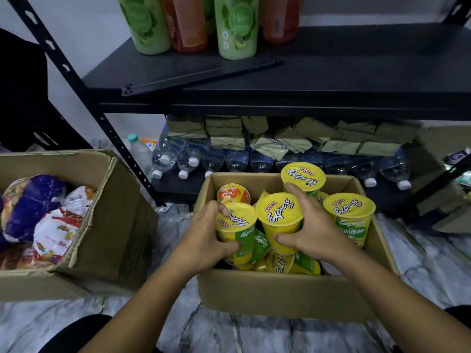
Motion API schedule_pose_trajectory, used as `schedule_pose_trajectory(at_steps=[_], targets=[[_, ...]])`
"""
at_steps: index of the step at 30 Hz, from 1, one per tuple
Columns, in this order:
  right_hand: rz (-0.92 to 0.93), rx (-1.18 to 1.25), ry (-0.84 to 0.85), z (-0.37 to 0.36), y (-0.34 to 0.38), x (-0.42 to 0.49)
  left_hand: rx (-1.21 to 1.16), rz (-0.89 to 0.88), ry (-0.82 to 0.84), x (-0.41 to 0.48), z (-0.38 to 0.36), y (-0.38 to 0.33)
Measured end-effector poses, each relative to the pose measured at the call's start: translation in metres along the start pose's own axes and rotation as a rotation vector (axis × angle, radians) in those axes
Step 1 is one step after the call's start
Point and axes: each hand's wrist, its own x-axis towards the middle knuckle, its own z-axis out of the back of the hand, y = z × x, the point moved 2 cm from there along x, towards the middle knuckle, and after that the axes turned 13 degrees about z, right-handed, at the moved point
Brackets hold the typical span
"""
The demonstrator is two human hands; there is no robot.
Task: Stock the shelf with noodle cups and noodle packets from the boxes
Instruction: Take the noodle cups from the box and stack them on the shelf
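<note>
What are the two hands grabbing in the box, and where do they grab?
The left hand grips a yellow noodle cup by its side. The right hand grips the middle yellow cup by its side, fingers also touching the back cup.

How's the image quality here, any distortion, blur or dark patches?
Head view: wide-angle bending bows the shelf post and edges; lighting is dim, with murk under the shelf board; the cup lids between the left hand and right hand read sharply; corners look softer.
</note>
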Motion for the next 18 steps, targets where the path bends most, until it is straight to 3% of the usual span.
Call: schedule_pose_trajectory(at_steps=[5,12,18], targets=[[0.007,-0.078,0.115,0.004,-0.001,-0.002,0.129,0.074,0.037,0.005,-0.004,-0.007],[0.023,-0.141,0.104,0.006,0.0,-0.004,0.178,0.132,0.117,0.003,-0.002,-0.004],[0.014,-0.045,0.127,-0.001,0.004,-0.012,0.201,0.12,0.138,-0.002,-0.001,-0.002]])
